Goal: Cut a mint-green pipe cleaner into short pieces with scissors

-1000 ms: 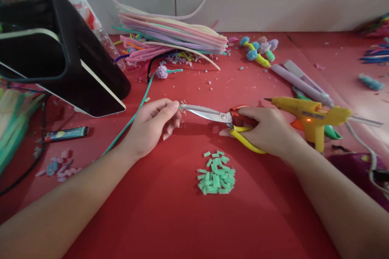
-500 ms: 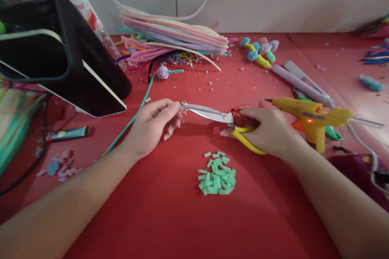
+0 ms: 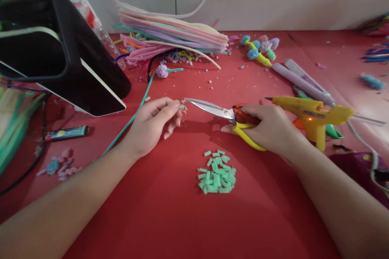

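Steel scissors (image 3: 226, 116), red-and-yellow handles.

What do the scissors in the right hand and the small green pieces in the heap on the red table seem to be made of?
The scissors with orange and yellow handles, gripped by the right hand: blades look like polished steel, bright and reflective; handles look like smooth glossy plastic. The heap of small green pieces: matte and soft-looking, probably cut fuzzy chenille stem like the long green stem running to the left hand; too small to be sure.
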A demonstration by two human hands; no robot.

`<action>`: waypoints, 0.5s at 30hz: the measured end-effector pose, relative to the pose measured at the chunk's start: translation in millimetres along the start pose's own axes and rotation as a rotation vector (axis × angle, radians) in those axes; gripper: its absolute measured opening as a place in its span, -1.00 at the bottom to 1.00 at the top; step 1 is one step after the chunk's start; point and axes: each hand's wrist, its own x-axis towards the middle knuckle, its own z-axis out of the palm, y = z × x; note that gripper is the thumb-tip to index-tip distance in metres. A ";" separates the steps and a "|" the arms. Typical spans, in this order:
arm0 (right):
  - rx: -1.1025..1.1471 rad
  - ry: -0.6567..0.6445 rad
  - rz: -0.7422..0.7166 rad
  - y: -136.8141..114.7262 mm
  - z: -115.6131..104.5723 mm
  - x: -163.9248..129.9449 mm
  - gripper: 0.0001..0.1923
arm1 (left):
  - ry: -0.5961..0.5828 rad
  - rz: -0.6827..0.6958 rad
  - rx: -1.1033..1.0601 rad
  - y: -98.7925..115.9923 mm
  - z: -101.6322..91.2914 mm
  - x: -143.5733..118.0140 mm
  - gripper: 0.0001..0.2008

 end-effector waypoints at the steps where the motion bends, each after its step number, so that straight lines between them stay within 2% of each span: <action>1: 0.004 -0.005 0.000 0.6 0.2 -0.5 -0.31 | -0.001 -0.001 0.003 0.3 0.2 0.1 -0.72; 15: 0.001 -0.004 -0.066 2.2 0.3 -1.6 -0.32 | 0.057 -0.019 0.008 -0.9 0.9 0.3 -0.63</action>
